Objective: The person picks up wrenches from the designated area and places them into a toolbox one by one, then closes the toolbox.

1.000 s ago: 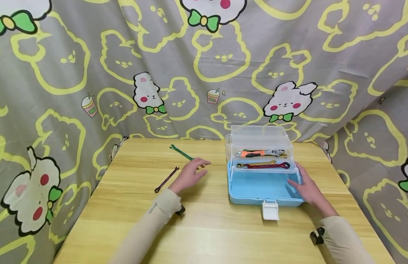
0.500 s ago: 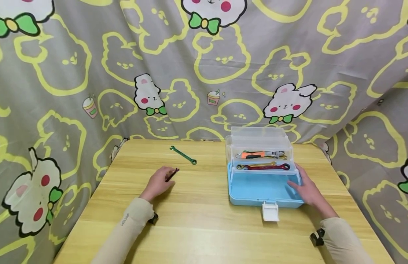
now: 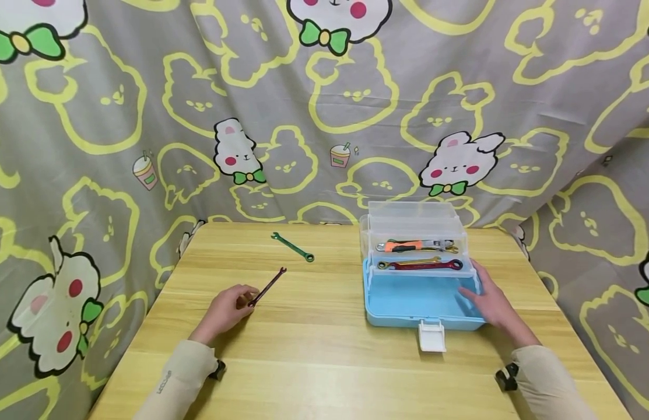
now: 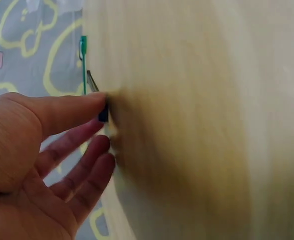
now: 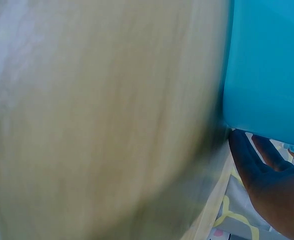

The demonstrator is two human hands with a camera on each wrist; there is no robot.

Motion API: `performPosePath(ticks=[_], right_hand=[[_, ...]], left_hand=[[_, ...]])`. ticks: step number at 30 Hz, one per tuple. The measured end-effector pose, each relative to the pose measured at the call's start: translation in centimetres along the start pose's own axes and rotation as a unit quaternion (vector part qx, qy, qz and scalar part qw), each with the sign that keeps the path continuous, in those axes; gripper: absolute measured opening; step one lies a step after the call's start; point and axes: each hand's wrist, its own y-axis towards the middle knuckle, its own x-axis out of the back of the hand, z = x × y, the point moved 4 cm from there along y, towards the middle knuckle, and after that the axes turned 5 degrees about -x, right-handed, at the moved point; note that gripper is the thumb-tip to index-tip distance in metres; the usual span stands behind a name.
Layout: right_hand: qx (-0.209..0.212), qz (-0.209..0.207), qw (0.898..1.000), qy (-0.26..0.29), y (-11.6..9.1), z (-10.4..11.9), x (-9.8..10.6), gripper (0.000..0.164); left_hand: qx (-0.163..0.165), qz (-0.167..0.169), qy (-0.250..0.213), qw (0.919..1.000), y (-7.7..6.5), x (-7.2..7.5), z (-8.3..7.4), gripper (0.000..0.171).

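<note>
At the left of the table, my left hand (image 3: 227, 310) pinches the near end of a dark purple combination wrench (image 3: 269, 285) between thumb and fingers. In the left wrist view the dark wrench end (image 4: 103, 114) shows between thumb and index finger, close to the tabletop. My right hand (image 3: 493, 302) grips the right wall of an open blue toolbox (image 3: 408, 319), its thumb inside the rim and its fingers outside. The right wrist view shows those fingers (image 5: 244, 155) against the blue outer wall. A green combination wrench (image 3: 293, 247) lies farther back.
Clear stepped trays (image 3: 416, 226) rise at the toolbox's back. They hold a red wrench (image 3: 426, 266), gold wrenches and an orange-and-black handled tool (image 3: 403, 246). A white latch (image 3: 431, 337) hangs at the front. A patterned curtain (image 3: 282, 105) surrounds the wooden table (image 3: 324, 361).
My left hand has moved left and toward me, from beside the green wrench to the purple wrench's near end, which it now pinches. My right hand stays on the toolbox.
</note>
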Motion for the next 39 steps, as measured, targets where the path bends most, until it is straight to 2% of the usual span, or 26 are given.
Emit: performPosePath(ticks=[5, 11, 13, 18, 25, 32, 39], right_hand=[[0.004, -0.002, 1.000, -0.003, 0.1, -0.1, 0.1, 0.085], [0.013, -0.010, 1.000, -0.004, 0.2, -0.4, -0.1, 0.085], [0.013, -0.009, 1.000, -0.002, 0.2, -0.4, -0.1, 0.085], [0.006, -0.007, 1.000, 0.004, 0.1, -0.4, -0.1, 0.085], [0.007, -0.008, 1.000, -0.001, 0.1, -0.3, 0.0, 0.085], [0.018, -0.019, 0.999, -0.019, -0.1, -0.2, 0.8, 0.085], [0.015, -0.006, 1.000, -0.002, 0.3, -0.5, 0.0, 0.085]], left_hand=[[0.001, -0.007, 0.013, 0.9999, 0.2, -0.3, 0.0, 0.028], [-0.004, -0.013, 0.097, 0.9952, 1.5, -1.2, -0.8, 0.024], [-0.014, -0.019, 0.108, 0.9939, 1.8, -1.3, -1.1, 0.024], [-0.019, -0.024, 0.090, 0.9954, 2.1, -1.3, -1.7, 0.023], [0.018, 0.002, 0.080, 0.9966, 0.9, -0.7, -1.5, 0.033], [0.021, -0.005, 0.054, 0.9983, 0.3, -0.3, -1.1, 0.020], [0.017, -0.024, 0.063, 0.9976, 0.2, -0.5, -1.3, 0.014]])
